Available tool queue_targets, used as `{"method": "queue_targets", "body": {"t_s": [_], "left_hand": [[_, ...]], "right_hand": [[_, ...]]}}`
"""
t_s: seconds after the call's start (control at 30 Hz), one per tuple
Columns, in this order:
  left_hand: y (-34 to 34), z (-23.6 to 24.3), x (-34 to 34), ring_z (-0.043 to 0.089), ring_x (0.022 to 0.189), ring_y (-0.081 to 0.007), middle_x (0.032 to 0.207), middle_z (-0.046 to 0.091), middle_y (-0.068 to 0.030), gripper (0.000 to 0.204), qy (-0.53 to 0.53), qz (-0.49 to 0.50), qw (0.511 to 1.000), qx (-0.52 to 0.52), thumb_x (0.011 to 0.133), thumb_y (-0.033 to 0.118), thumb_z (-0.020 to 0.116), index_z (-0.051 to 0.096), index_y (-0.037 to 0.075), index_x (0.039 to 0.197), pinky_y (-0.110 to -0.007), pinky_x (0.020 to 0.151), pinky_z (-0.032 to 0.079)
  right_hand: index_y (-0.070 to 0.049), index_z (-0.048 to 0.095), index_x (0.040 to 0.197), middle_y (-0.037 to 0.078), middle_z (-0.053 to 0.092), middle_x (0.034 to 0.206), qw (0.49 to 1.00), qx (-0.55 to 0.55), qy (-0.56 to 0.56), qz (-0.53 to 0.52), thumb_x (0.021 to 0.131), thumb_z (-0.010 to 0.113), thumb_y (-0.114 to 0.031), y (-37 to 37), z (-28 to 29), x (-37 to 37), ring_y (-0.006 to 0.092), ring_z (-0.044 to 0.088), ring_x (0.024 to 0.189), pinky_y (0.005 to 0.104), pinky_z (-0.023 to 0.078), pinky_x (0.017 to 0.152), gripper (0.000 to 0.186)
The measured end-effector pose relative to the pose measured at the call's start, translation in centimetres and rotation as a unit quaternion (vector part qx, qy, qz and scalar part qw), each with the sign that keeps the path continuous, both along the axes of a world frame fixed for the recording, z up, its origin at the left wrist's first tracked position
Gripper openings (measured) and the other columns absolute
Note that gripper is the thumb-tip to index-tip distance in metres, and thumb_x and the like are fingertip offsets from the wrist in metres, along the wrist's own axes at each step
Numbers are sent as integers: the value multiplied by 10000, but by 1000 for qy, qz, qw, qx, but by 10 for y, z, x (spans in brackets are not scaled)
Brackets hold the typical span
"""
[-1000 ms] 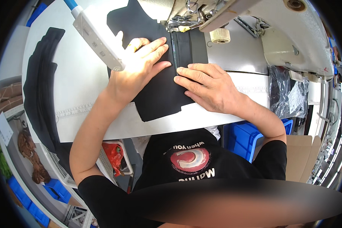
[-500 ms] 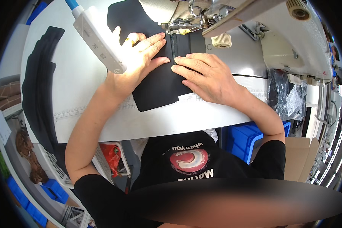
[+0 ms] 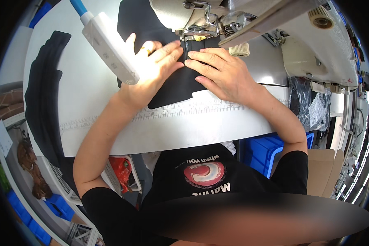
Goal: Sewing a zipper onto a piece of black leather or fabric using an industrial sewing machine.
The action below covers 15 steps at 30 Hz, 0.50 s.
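A black fabric piece (image 3: 174, 88) lies flat on the white table under the sewing machine's presser foot (image 3: 185, 37). A dark zipper-like strip (image 3: 187, 48) runs along it toward the foot. My left hand (image 3: 151, 61) rests on the fabric left of the strip, fingers stretched out and nothing gripped; a ring shows on one finger. To the right of the strip, my right hand (image 3: 227, 76) presses down with extended fingertips close to the strip. Both hands stay a short way in front of the foot. The needle tip cannot be made out.
A white lamp-like bar (image 3: 110, 49) on a blue cable hangs over my left wrist. Stacked black fabric strips (image 3: 43, 98) drape over the table's left edge. A printed ruler scale (image 3: 168, 112) crosses the table. Clear plastic bags (image 3: 311, 104) lie right; a blue bin (image 3: 260, 153) stands below.
The black fabric has moved away from me, farther under the presser foot, baring more of the ruler. My right hand has moved slightly forward; both hands remain flat on the fabric.
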<state>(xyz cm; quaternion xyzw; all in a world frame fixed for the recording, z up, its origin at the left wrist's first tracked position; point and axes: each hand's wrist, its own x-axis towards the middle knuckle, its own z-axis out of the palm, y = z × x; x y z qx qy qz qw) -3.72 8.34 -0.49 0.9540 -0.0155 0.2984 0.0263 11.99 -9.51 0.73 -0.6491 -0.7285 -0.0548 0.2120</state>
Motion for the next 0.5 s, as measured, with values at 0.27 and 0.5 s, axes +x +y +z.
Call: {"method": "queue_targets", "body": {"t_s": [0.27, 0.5], "left_hand": [[-8, 4, -1, 609, 900, -162, 1146, 674, 39, 431, 23, 3, 999, -38, 715, 307, 780, 696, 116, 1092, -533, 1041, 290], [-8, 10, 1, 610, 902, -163, 1146, 671, 29, 404, 41, 1, 997, -64, 733, 303, 778, 707, 142, 1097, -576, 1055, 272]], "right_hand": [[-115, 653, 1157, 43, 649, 1176, 999, 35, 11, -5, 803, 716, -205, 9, -2, 7, 240, 602, 1064, 372, 502, 867, 371], [-100, 668, 1093, 24, 673, 1123, 997, 79, 1, -12, 804, 718, -187, 16, -13, 14, 235, 613, 1029, 353, 508, 843, 306]]}}
